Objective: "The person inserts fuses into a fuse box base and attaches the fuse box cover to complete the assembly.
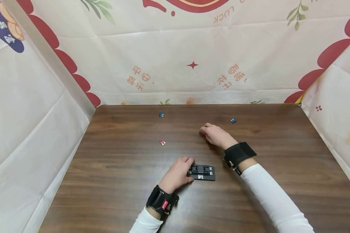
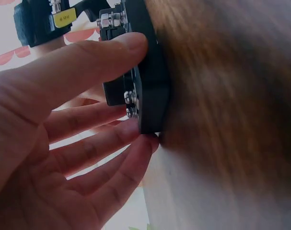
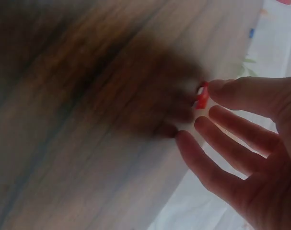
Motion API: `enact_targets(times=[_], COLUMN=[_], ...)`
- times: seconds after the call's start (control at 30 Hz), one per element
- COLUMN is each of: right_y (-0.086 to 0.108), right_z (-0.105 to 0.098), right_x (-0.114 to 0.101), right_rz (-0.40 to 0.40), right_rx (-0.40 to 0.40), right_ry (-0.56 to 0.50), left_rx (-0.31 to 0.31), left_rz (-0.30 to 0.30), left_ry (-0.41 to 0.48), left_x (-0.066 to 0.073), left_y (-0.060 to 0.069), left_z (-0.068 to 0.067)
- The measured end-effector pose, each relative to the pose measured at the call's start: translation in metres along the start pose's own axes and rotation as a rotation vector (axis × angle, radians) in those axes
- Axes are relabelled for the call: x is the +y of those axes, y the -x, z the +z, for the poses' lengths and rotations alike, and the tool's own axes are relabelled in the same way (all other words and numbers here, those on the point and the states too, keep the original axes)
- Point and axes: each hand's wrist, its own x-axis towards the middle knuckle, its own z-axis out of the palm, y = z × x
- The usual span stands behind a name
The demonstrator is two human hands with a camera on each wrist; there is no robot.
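A black fuse block [image 1: 201, 176] with metal bolts lies flat on the brown table. My left hand [image 1: 177, 174] grips its left end, thumb on the near edge and fingers at the far edge; in the left wrist view the thumb lies across the block's side [image 2: 155, 86]. Farther away and to the right, my right hand [image 1: 218, 135] is low over the table and pinches a small red blade fuse [image 3: 202, 97]. Its thumb tip is against the fuse, while the other visible fingers are spread near the tabletop. The index finger is mostly hidden in the right wrist view.
Another red blade fuse [image 1: 162, 142] lies left of centre. Two blue blade fuses lie farther back, one blue fuse [image 1: 161, 115] near the back edge and a second blue fuse [image 1: 233, 120] to the right. White printed cloth [image 1: 175, 48] hangs around the table [image 1: 110, 187].
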Motion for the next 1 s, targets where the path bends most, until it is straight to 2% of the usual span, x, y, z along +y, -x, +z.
enact_targets(times=[0.27,0.43,0.6,0.8,1.0], right_y=[-0.006,-0.005,-0.002,0.0,0.005], right_z=[0.001,0.004,0.005,0.002,0.0], right_x=[0.004,0.006,0.007,0.007,0.008], right_rz=[-0.068,-0.066,-0.055,-0.03,-0.045], right_rx=[0.038,0.037,0.049,0.06,0.069], right_ry=[0.085,0.073,0.059,0.034,0.012], left_rx=[0.011,-0.002,0.012,0.031,0.028], left_rz=[-0.013,-0.034,-0.048,-0.045,-0.049], left_ry=[-0.019,-0.031,-0.012,0.014,0.012], left_x=[0.0,0.001,-0.001,-0.005,-0.007], left_y=[-0.001,-0.001,-0.002,-0.004,-0.007], left_z=[0.0,0.001,0.002,0.003,0.002])
